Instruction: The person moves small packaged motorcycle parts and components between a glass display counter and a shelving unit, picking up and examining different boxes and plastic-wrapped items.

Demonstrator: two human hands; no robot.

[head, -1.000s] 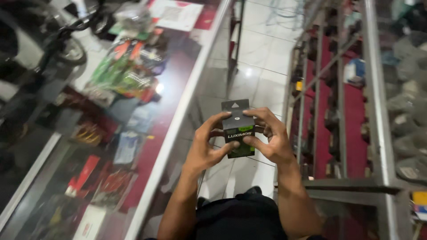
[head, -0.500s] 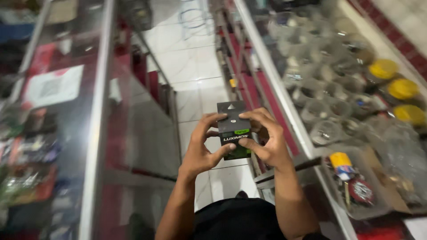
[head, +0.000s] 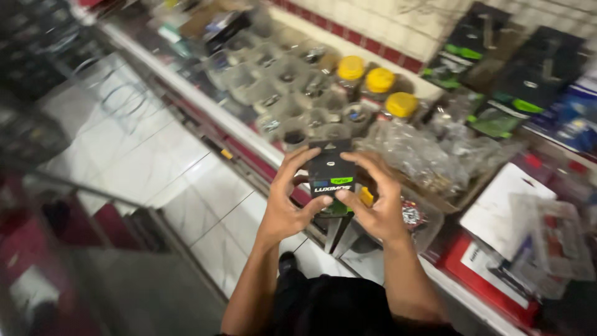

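Between both hands, near the middle of the view, sits a small black box point(head: 331, 176) with a green stripe and a hang tab at its top. Left hand point(head: 287, 202) grips the box's left edge, fingers curled up along that side and the thumb pressed against its lower front. Right hand point(head: 378, 202) clasps the right edge the same way, fingers arched over the top corner and the thumb on the lower front. Neither hand is slack; both are closed on the box, which is held upright above the edge of a glass counter point(head: 211, 112).

Just beyond the box, on the counter, stand rows of clear cups point(head: 292, 87) holding small parts. Farther off are three jars with yellow lids point(head: 378, 79). Right of the box lie crumpled clear bags point(head: 429, 155), and behind them, against the tiled wall, hang black and green packs point(head: 497, 74). Near right, a white card point(head: 507, 208) rests on a red tray point(head: 479, 274). Left of the hands, white floor tiles point(head: 143, 155) show between the counters. At the near edge, dark clothing point(head: 336, 308) fills the space between the forearms.
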